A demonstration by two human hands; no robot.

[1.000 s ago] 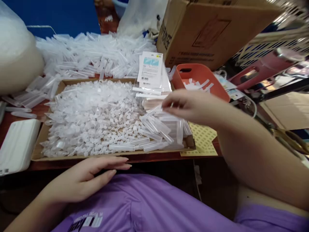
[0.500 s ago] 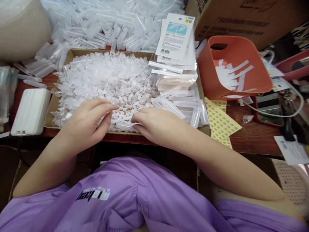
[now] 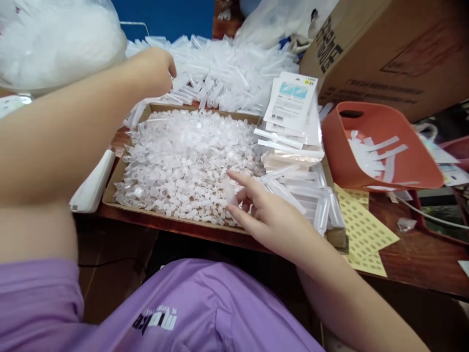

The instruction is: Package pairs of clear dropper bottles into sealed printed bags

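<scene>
My right hand [image 3: 262, 208] seems to pinch a piece [image 3: 230, 192]; I'd squeeze gently. My left hand [image 3: 156, 72], tubes [image 3: 212, 90] beside it: I can't tell its grip.

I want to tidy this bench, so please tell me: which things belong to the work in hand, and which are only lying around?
Probably work things:
small clear pieces in the cardboard tray, near the right hand
clear tubes behind it, near the left hand

Perhaps only lying around, untouched:
white block
large cardboard box
yellow dotted sheets
orange bin with white strips
</scene>
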